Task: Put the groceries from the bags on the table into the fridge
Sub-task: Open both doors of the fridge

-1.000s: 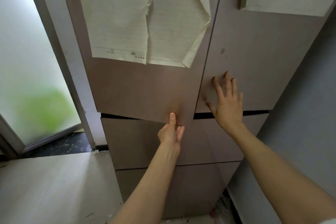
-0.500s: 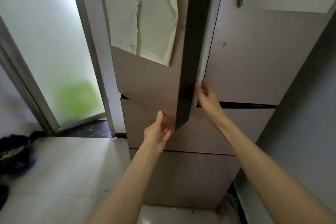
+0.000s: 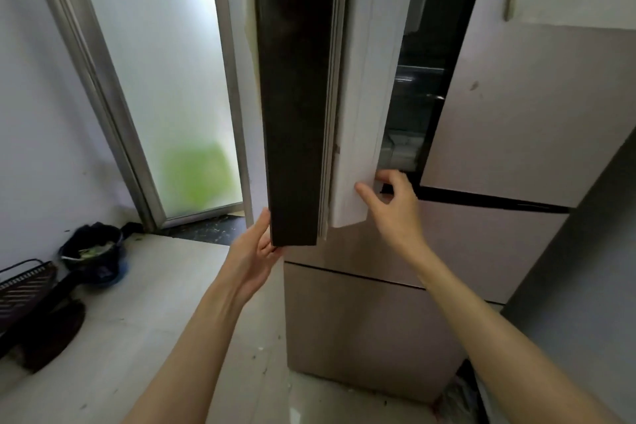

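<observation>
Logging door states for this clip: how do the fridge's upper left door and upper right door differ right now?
The upper left door is swung open, showing its dark edge and white inner lining; the upper right door is shut, showing only its pinkish front. Both hands are on the left door, the left hand at its bottom corner, the right hand at its inner edge; nothing touches the right door.

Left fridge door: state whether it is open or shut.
Open. The left fridge door stands swung out edge-on, and dark shelves show in the gap beside it.
</observation>
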